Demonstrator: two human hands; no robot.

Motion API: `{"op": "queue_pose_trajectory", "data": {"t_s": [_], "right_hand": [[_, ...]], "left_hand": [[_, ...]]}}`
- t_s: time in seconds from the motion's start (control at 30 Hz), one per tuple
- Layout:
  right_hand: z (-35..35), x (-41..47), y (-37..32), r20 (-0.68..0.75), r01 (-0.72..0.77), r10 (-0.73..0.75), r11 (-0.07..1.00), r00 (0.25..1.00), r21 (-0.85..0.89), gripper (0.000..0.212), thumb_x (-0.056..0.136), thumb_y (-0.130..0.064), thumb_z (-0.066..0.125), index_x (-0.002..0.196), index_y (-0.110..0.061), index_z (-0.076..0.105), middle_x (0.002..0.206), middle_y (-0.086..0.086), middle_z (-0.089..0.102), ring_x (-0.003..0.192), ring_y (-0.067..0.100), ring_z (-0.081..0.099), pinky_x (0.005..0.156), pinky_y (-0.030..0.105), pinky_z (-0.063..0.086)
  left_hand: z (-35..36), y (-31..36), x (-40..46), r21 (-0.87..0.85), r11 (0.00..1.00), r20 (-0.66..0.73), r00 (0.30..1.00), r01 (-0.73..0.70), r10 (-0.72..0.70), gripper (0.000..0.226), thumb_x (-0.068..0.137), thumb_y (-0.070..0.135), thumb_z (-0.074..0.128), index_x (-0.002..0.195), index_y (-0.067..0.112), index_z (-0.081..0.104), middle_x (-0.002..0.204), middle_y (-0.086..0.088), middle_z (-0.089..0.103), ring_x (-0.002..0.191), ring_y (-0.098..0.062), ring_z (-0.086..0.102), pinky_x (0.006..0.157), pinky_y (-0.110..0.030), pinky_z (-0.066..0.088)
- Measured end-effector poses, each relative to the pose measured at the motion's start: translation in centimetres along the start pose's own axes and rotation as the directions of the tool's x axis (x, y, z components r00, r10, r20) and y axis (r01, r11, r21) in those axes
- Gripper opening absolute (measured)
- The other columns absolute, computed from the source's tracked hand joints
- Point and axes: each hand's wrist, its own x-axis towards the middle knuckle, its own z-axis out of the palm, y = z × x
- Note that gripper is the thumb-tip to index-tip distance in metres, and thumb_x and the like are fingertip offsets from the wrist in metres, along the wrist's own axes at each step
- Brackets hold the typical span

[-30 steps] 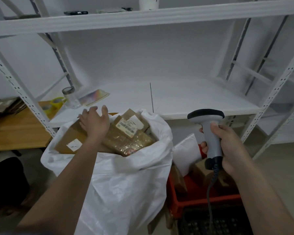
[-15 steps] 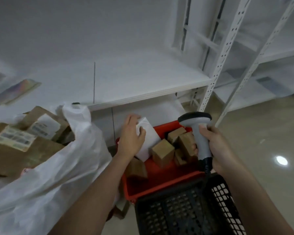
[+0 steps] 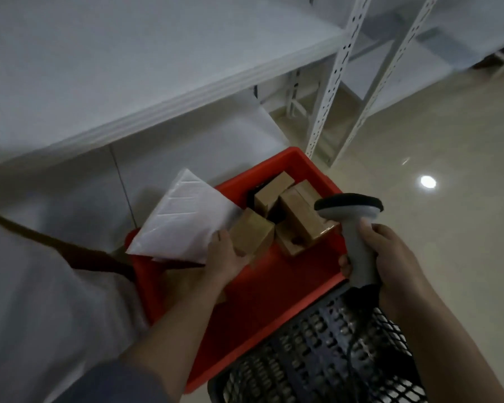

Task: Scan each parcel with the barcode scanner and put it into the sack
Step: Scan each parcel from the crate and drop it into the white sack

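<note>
Holding a white padded parcel (image 3: 184,219) by its lower right corner, the left hand (image 3: 224,257) has its thumb on top, over the left side of the red bin (image 3: 277,289) in the middle of the frame. Brown box parcels (image 3: 300,216) sit inside the bin. At right, the right hand (image 3: 390,260) has its fingers wrapped round the grey barcode scanner (image 3: 352,225). A white sack (image 3: 41,301) fills the lower left. A black basket (image 3: 332,356) sits at the bottom.

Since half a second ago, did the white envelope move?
Yes. The left hand has lifted the white envelope up and leftward, out past the red crate's left rim.
</note>
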Motion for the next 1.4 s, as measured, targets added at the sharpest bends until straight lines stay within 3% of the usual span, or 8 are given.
{"op": "queue_pose_trajectory", "data": {"t_s": [0.17, 0.33, 0.47, 0.77, 0.93, 1.13, 1.23, 1.4], "right_hand": [[-1.5, 2.5, 4.4, 0.002, -0.048, 0.048, 0.999, 0.999, 0.014, 0.034, 0.096, -0.043, 0.053, 0.116, -0.015, 0.056, 0.066, 0.004, 0.069, 0.053, 0.02, 0.063, 0.048, 0.032, 0.051], [-4.1, 2.5, 5.6, -0.035, -0.135, 0.136, 0.99, 0.99, 0.051, 0.039, 0.099, -0.044, 0.053, 0.12, -0.011, 0.056, 0.068, 0.008, 0.065, 0.053, 0.019, 0.062, 0.044, 0.029, 0.048], [-5.1, 1.7, 3.8, -0.075, -0.183, 0.184, 0.983, 0.98, 0.031, 0.054, 0.095, -0.047, 0.059, 0.131, -0.009, 0.049, 0.103, 0.015, 0.068, 0.062, 0.018, 0.065, 0.049, 0.03, 0.051], [-6.1, -3.9, -2.1, 0.078, -0.176, 0.175, 0.984, 0.982, 0.008, 0.097, 0.069, -0.059, 0.08, 0.141, -0.008, 0.039, 0.114, 0.021, 0.063, 0.067, 0.021, 0.07, 0.051, 0.027, 0.054], [-7.5, -6.6, -3.9, 0.174, -0.113, 0.133, 0.986, 0.976, -0.121, 0.119, 0.047, -0.061, 0.089, 0.139, 0.0, 0.043, 0.114, 0.014, 0.063, 0.081, 0.024, 0.069, 0.056, 0.028, 0.055], [-6.9, -8.7, -4.2, 0.309, -0.139, 0.163, 0.986, 0.937, -0.096, 0.125, 0.034, -0.053, 0.096, 0.136, -0.008, 0.041, 0.093, 0.013, 0.068, 0.053, 0.015, 0.064, 0.049, 0.026, 0.05], [-6.6, -9.5, -4.1, 0.354, -0.096, 0.108, 0.994, 0.929, -0.053, 0.115, 0.043, -0.045, 0.098, 0.138, -0.007, 0.044, 0.096, 0.011, 0.071, 0.055, 0.013, 0.066, 0.048, 0.024, 0.05], [-8.1, -9.6, -6.1, 0.452, 0.439, -0.236, 0.792, 0.86, -0.423, 0.094, 0.059, -0.014, 0.094, 0.129, -0.021, 0.032, 0.112, -0.006, 0.054, 0.105, 0.017, 0.062, 0.074, 0.028, 0.055]], "left_hand": [[4.4, -1.9, 5.2, 0.124, 0.988, 0.063, 0.993, 0.094, -0.102, 0.133, 0.068, 0.044, 0.085, 0.154, 0.007, -0.009, 0.163, -0.012, -0.001, 0.149, -0.03, 0.003, 0.121, -0.044, 0.014], [5.5, -0.3, 3.2, 0.122, 0.99, -0.047, 0.997, 0.071, -0.065, 0.113, 0.059, 0.035, 0.09, 0.146, 0.005, 0.024, 0.143, -0.014, 0.029, 0.131, -0.033, 0.036, 0.103, -0.041, 0.041], [4.1, 2.5, -4.8, 0.058, 0.988, -0.172, 0.973, -0.146, 0.153, 0.117, 0.048, 0.025, 0.091, 0.144, 0.016, 0.025, 0.14, -0.006, 0.031, 0.13, -0.025, 0.036, 0.102, -0.048, 0.044], [-1.2, 10.7, -18.0, 0.424, 0.722, -0.367, 0.625, -0.547, 0.689, 0.11, 0.048, 0.011, 0.094, 0.139, 0.013, 0.032, 0.141, -0.01, 0.032, 0.137, -0.03, 0.031, 0.092, -0.062, 0.05], [-3.3, 12.4, -22.6, 0.655, 0.488, -0.266, 0.428, -0.578, 0.864, 0.105, 0.051, -0.002, 0.09, 0.139, 0.012, 0.037, 0.14, -0.011, 0.036, 0.135, -0.035, 0.033, 0.088, -0.047, 0.056], [-5.7, 12.0, -26.7, 0.718, 0.457, -0.268, 0.397, -0.526, 0.878, 0.099, 0.056, -0.001, 0.09, 0.139, 0.011, 0.038, 0.141, -0.01, 0.037, 0.134, -0.035, 0.035, 0.083, -0.044, 0.059], [-6.9, 11.9, -28.1, 0.703, 0.451, -0.235, 0.419, -0.55, 0.877, 0.08, 0.071, 0.03, 0.084, 0.137, 0.014, 0.041, 0.138, -0.008, 0.041, 0.131, -0.031, 0.038, 0.088, -0.045, 0.057], [-10.8, 12.9, -29.2, 0.467, 0.694, -0.347, 0.609, -0.548, 0.714, 0.075, 0.079, 0.052, 0.07, 0.142, 0.024, 0.039, 0.142, -0.001, 0.043, 0.13, -0.019, 0.044, 0.104, -0.04, 0.044]]}}
